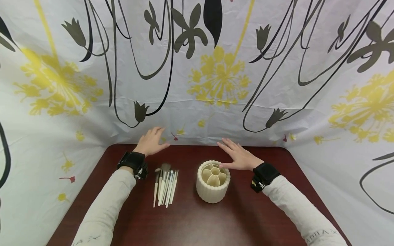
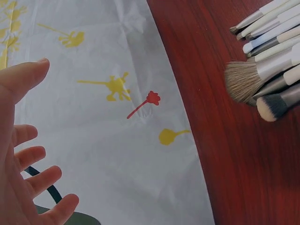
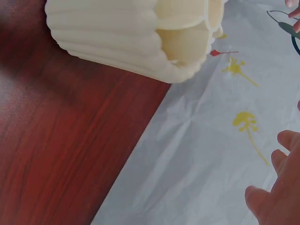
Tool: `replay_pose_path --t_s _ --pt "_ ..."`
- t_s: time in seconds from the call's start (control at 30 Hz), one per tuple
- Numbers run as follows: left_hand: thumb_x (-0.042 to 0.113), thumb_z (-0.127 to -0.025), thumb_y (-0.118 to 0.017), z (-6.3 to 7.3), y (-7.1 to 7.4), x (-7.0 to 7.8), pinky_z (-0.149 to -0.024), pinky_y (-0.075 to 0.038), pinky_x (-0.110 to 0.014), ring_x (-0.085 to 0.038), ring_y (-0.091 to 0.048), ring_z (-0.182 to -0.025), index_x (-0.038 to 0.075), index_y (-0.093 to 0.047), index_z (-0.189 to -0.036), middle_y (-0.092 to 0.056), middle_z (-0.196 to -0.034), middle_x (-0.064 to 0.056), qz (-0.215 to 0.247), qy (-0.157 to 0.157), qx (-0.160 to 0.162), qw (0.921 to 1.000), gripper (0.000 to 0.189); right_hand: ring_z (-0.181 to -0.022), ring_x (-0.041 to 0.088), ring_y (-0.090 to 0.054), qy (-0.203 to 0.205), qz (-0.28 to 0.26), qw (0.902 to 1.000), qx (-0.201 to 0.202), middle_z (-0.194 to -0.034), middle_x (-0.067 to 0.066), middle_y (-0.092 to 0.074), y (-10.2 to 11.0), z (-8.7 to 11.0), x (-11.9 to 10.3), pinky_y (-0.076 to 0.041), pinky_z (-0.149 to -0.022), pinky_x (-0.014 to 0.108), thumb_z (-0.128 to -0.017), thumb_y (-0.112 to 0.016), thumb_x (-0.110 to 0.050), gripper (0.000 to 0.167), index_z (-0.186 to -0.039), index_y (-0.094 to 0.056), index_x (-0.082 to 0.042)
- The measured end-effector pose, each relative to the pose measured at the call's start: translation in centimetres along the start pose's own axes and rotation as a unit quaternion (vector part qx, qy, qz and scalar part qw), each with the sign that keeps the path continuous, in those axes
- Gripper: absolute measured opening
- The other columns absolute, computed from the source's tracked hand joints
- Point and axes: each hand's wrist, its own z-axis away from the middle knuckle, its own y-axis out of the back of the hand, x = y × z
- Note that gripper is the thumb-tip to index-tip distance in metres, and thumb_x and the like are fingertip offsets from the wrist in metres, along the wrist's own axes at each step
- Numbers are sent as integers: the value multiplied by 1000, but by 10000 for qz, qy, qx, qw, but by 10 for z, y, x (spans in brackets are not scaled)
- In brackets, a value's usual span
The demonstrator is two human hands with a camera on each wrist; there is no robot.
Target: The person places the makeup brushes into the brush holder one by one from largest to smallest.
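My left hand [image 1: 150,141] is held out above the table's far left part, fingers spread, with nothing in it. Nearest to it lies a bundle of makeup brushes [image 1: 166,186], pale handles toward me and bristles pointing away. The left wrist view shows a fluffy brown brush [image 2: 243,80] and a dark, light-tipped brush [image 2: 272,108] among them. To the right stands a round cream brush holder [image 1: 213,193] with a scalloped rim and petal-shaped compartments. Just beyond it my right hand [image 1: 241,157] hovers empty with fingers extended; its thumb overlaps the holder's rim in the head view.
The dark red wooden table [image 1: 191,225] has rounded far corners. A white cloth [image 1: 191,126] with yellow, red and dark plant prints hangs behind its far edge and along both sides. Each wrist wears a black strap with a camera.
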Motion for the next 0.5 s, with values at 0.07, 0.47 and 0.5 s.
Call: replay_pose_path --t_s 0.07,0.47,0.5 --pt "47 -85 -55 1 -3 -1 -90 -37 -56 -39 -33 -125 4 -31 -139 -30 -141 -18 -18 2 -17 10000 73 -138 31 -8 5 -97 10000 -9 -151 11 -10 -4 3 0 -13 -104 59 -82 -55 -54 82 -145 -19 -16" --pt "42 -86 -56 13 -20 -8 -86 -41 -53 -38 -38 -122 2 -28 -140 -33 -137 -23 208 153 -494 9984 72 -137 32 -11 145 -231 9995 -180 -150 12 -14 -37 7 -3 -15 -101 63 -78 -59 -55 86 -144 -23 -15" --pt "43 -86 -55 14 -23 -9 -86 -42 -52 -38 -38 -122 2 -29 -139 -34 -137 -22 197 170 -517 9983 72 -137 31 -10 141 -239 9994 -225 -151 11 -13 -39 7 -3 -15 -101 63 -78 -60 -55 86 -145 -22 -16"
